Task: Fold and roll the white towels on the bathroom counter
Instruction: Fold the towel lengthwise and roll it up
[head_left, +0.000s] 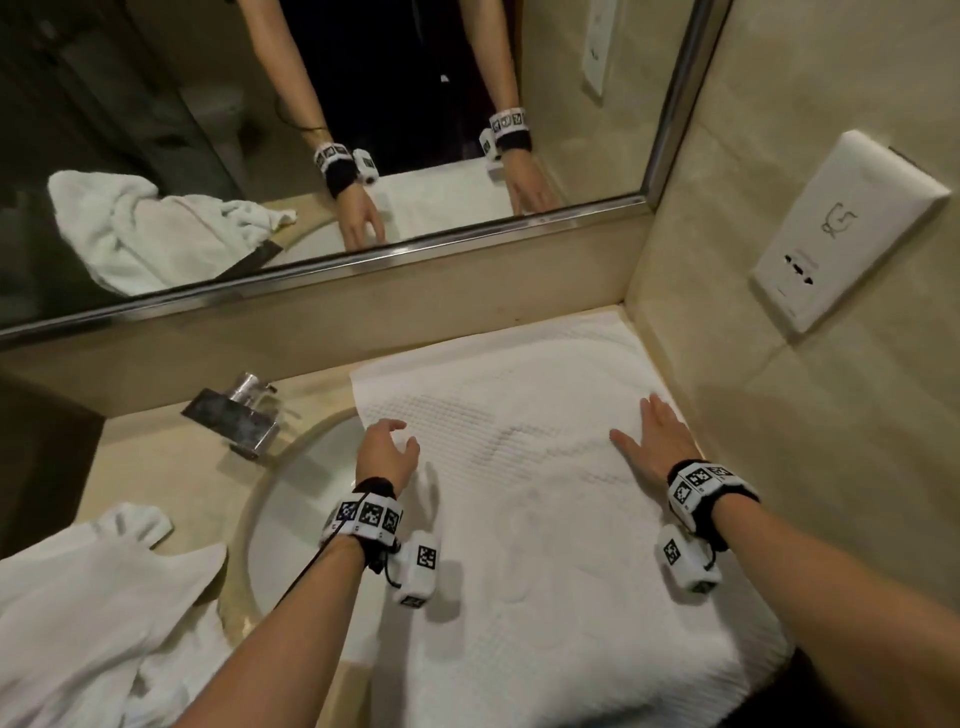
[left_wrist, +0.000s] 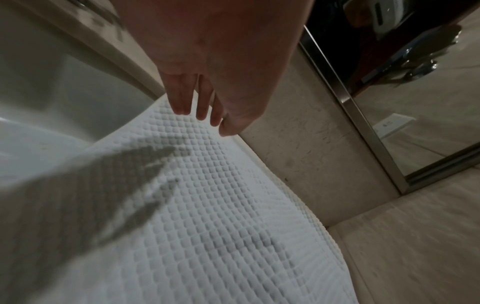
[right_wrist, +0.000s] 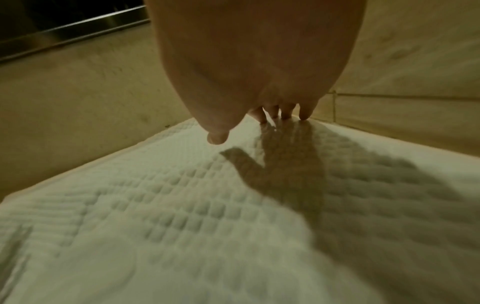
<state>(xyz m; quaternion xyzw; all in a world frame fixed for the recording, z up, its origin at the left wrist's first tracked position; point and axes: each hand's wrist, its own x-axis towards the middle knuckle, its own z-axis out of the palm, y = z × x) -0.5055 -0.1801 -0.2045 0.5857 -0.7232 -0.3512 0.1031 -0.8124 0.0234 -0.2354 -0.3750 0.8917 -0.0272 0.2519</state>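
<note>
spread towel (head_left: 545, 493): white, waffle-grid weave w/ plainer raised motif in the middle
crumpled towel (head_left: 93, 613): white, plain
counter (head_left: 171, 462): beige, marbled
basin (head_left: 301, 499): white
faucet (head_left: 234, 415): silver chrome
mirror frame (head_left: 363, 265): silver metal
wall tiles (head_left: 779, 156): cream-beige, faint veining
socket plate (head_left: 841, 228): white, grey line icon
wristbands (head_left: 701, 488): black, w/ white blocks carrying b/w square codes
</note>
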